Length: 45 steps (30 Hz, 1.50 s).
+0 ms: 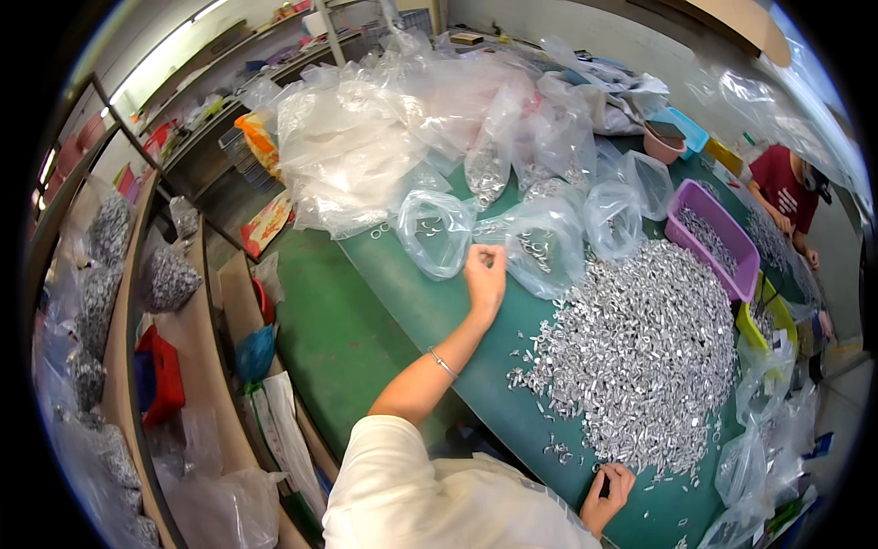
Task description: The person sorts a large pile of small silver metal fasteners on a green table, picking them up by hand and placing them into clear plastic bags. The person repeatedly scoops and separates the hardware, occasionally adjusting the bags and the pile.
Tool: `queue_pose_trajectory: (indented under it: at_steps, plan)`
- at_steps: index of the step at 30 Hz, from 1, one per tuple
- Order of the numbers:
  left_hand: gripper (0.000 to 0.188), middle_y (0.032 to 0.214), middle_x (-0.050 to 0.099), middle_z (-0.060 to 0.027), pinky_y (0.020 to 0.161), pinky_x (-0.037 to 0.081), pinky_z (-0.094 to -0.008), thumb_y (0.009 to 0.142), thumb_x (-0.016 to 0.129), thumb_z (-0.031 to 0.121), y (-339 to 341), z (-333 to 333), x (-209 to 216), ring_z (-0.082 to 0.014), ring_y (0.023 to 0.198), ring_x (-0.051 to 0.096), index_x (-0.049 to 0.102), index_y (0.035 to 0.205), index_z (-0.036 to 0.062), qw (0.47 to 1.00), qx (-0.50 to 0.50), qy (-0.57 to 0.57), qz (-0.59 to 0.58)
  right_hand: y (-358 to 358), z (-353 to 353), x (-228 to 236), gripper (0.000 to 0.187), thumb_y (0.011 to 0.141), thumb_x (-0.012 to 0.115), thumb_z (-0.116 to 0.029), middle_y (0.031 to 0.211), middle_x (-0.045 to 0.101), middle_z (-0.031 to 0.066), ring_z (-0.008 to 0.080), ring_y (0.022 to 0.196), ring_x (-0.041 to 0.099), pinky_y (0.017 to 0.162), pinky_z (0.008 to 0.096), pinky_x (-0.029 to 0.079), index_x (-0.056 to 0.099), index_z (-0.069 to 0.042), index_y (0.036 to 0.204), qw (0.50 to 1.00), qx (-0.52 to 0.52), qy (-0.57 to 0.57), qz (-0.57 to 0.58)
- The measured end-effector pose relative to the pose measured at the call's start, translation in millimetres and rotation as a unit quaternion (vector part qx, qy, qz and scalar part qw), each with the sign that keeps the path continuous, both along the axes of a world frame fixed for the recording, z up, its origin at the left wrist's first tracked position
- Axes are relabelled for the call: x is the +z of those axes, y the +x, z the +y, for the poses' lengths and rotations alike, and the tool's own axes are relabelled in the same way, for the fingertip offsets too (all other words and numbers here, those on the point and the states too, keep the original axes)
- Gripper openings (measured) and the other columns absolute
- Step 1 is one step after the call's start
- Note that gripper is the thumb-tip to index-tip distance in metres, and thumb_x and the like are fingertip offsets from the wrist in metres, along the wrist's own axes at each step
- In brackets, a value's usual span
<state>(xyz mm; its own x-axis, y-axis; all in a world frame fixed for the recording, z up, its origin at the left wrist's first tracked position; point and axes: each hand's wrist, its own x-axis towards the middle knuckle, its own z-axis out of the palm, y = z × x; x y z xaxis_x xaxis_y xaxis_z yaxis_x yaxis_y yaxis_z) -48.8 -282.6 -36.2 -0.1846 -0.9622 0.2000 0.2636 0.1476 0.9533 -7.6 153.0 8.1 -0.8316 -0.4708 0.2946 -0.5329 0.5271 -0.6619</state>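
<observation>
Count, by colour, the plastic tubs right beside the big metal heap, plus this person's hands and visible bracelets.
Purple rectangular plastic tub: 1
Yellow-green plastic tub: 1
Bare left hand and bare right hand: 2
Silvery bracelet: 1
Total: 5

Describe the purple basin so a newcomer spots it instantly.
Start at the green table, with its large heap of small silvery pieces. By the heap's upper-right edge sits a long basin; its purple colour sets it apart from the yellow-green container just below it in the picture.
</observation>
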Motion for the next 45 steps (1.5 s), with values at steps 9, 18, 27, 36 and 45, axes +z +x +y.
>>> queue_pose_trajectory:
  at_steps: [9,18,27,36,45]
  plan:
    - [0.022,0.085,0.058,-0.0044,0.070,0.050,-0.0255,0.096,0.062,0.020,19.1,4.8,13.9,-0.0110,0.077,0.057,0.051,0.100,0.0014,0.984,0.157,0.068,0.057,-2.1,-2.0,-3.2,0.013,0.077,0.064,0.007,0.093,0.061,0.0141,0.0337,0.092,0.055,0.083,0.0426,0.044,0.065,0.001,0.088,0.998,-0.039,-0.052,-0.004]
    - [0.046,0.131,0.045,-0.0106,0.108,0.034,-0.0406,0.081,0.053,-0.009,25.9,56.1,48.1,-0.0248,0.125,0.044,0.044,0.125,0.0017,0.968,0.147,-0.201,-0.013,-7.1,2.3,0.7,0.011,0.075,0.067,0.003,0.092,0.061,0.0133,0.0338,0.092,0.055,0.083,0.0447,0.043,0.068,0.001,0.086,0.991,-0.061,-0.102,-0.063]
    - [0.049,0.137,0.050,-0.0164,0.108,0.034,-0.0491,0.082,0.063,0.000,-142.4,49.0,177.0,-0.0375,0.127,0.047,0.050,0.129,0.0020,0.726,-0.278,-0.557,-0.291,-40.0,28.9,11.2,0.010,0.081,0.067,0.002,0.095,0.066,0.0156,0.0355,0.090,0.062,0.081,0.0428,0.050,0.069,0.000,0.091,0.986,-0.078,-0.144,-0.018]
    - [0.051,0.130,0.059,-0.0072,0.110,0.026,-0.0644,0.078,0.058,0.005,-238.5,5.3,129.1,-0.0286,0.131,0.045,0.058,0.129,0.0095,0.335,-0.237,-0.654,-0.635,-53.8,41.9,1.1,0.009,0.086,0.066,-0.003,0.098,0.066,0.0172,0.0364,0.089,0.062,0.080,0.0432,0.051,0.069,0.001,0.093,0.986,-0.117,-0.117,-0.030]
    - [0.044,0.120,0.063,-0.0073,0.110,0.025,-0.0638,0.079,0.062,0.010,-230.4,-3.9,122.9,-0.0256,0.123,0.052,0.062,0.123,0.0099,0.371,-0.206,-0.675,-0.604,-57.2,36.0,-6.0,0.007,0.079,0.067,0.002,0.086,0.063,0.0152,0.0344,0.079,0.058,0.073,0.0437,0.047,0.068,0.002,0.086,0.972,-0.141,-0.180,-0.047]
